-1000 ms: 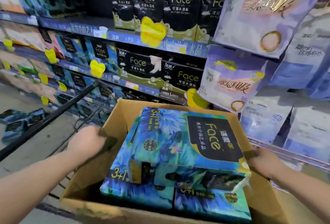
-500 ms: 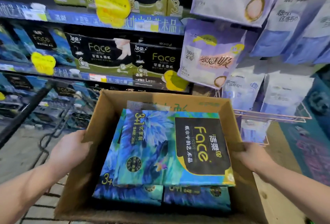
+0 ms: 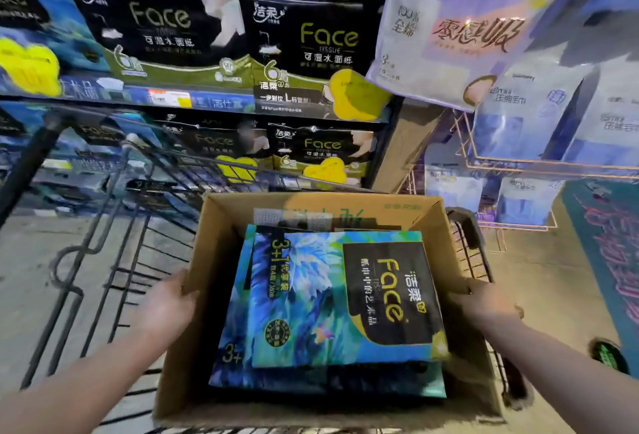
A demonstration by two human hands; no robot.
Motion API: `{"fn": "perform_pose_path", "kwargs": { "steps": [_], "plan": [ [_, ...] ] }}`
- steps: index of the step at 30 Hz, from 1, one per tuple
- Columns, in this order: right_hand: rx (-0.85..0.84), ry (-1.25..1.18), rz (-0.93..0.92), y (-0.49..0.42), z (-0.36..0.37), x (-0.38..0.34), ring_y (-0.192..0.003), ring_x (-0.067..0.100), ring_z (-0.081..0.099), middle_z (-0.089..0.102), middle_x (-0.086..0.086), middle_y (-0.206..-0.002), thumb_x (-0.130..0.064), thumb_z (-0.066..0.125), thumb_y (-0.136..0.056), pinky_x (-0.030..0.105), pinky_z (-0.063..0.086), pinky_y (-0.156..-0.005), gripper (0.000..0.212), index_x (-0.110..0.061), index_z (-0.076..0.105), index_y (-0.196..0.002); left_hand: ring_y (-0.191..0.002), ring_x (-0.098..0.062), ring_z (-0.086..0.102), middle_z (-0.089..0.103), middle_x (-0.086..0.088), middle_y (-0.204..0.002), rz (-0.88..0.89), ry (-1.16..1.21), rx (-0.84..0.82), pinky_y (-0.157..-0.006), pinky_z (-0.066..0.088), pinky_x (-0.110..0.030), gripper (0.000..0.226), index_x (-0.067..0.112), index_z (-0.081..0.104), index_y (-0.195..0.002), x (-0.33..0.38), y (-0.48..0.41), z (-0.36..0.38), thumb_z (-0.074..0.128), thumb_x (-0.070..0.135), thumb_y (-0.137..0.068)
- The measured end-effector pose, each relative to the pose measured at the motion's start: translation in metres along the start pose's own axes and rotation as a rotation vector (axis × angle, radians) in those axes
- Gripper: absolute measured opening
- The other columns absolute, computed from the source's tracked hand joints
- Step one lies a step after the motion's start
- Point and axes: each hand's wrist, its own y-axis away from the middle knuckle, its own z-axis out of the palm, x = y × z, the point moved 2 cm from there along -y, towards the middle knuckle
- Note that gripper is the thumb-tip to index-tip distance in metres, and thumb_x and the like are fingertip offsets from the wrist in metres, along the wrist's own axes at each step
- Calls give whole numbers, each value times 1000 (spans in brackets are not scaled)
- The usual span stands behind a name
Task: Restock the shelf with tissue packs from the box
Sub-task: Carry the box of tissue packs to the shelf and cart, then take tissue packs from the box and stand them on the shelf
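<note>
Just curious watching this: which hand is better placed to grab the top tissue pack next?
Probably the left hand: its fingers curl over the box wall beside the top pack; the right hand grips outside.

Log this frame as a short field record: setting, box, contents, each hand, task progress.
setting: store aisle, shelves of black Face tissue packs ahead
box: open cardboard box, over a wire cart
contents: blue floral tissue pack on top, more blue packs beneath
left hand: left hand grips the box's left wall
right hand: right hand grips the box's right wall
progress: no pack lifted out yet
</note>
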Motion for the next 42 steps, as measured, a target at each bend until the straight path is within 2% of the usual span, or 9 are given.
{"fn": "perform_pose_path", "kwargs": {
  "steps": [5, 8, 10, 13, 18, 24, 27, 35, 42],
  "plan": [
    [15, -30, 84, -33, 18, 6, -66, 19, 49, 57, 10, -87, -18, 59, -90, 18, 32, -52, 20, -9, 63, -107, -92, -35, 65, 70, -20, -100, -29, -64, -26, -74, 51, -34, 27, 16, 67, -110, -9, -22, 38, 62, 20, -84],
    [-11, -109, 143, -50, 36, 17, -81, 30, 64, 66, 16, -93, -16, 62, -86, 37, 55, -74, 25, -7, 63, -109, -90, -34, 65, 70, -20, -98, -41, -86, -49, -65, 44, -30, 28, 17, 68, -110, -13, -33, 56, 64, 23, -83],
    [-15, -126, 165, -62, 48, 27, -87, 36, 66, 68, 20, -96, -15, 62, -86, 48, 56, -84, 30, -7, 62, -115, -83, -31, 63, 70, -18, -98, -60, -85, -72, -64, 43, -30, 30, 17, 68, -111, -20, -40, 68, 66, 23, -82],
    [-3, -137, 182, -77, 60, 33, -92, 37, 65, 68, 20, -100, -16, 62, -85, 47, 55, -86, 33, -9, 61, -118, -81, -30, 62, 69, -18, -96, -101, -65, -133, -66, 46, -32, 31, 17, 67, -110, -27, -48, 84, 65, 26, -80],
    [-5, -144, 205, -91, 74, 38, -87, 33, 65, 67, 16, -93, -15, 62, -85, 42, 55, -79, 29, -9, 63, -114, -100, -40, 62, 67, -24, -107, -113, -113, -171, -73, 44, -34, 64, 11, 66, -112, -36, -52, 111, 43, 38, -58],
    [-11, -43, 174, -96, 78, 34, -95, 32, 64, 64, 13, -103, -20, 58, -89, 47, 55, -85, 36, -12, 55, -124, -109, -43, 58, 61, -30, -118, -145, -226, -236, -85, 46, -41, 37, 2, 59, -121, -42, -68, 127, 54, 20, -89],
    [-27, 18, 190, -88, 72, 24, -96, 32, 64, 64, 15, -106, -28, 64, -84, 47, 55, -86, 47, -10, 53, -126, -110, -41, 58, 60, -27, -120, -140, -222, -327, -87, 46, -39, 52, 7, 53, -127, -36, -74, 119, 54, 36, -84],
    [-45, -184, 148, -24, 53, -6, -112, 33, 59, 59, 18, -123, -23, 58, -91, 42, 49, -95, 49, -8, 43, -135, -127, -34, 46, 42, -16, -144, 146, -204, -271, -100, 42, -38, 59, 15, 29, -146, 50, -55, 94, 49, 36, -94],
    [-21, -320, 73, 24, 78, -12, -113, 26, 56, 55, 14, -130, -25, 66, -85, 36, 52, -91, 56, -7, 45, -134, -140, -26, 31, 25, -4, -156, 467, -355, -499, -110, 34, -36, 65, 28, 24, -147, 119, -45, 115, 44, 54, -91]
  ]
}}
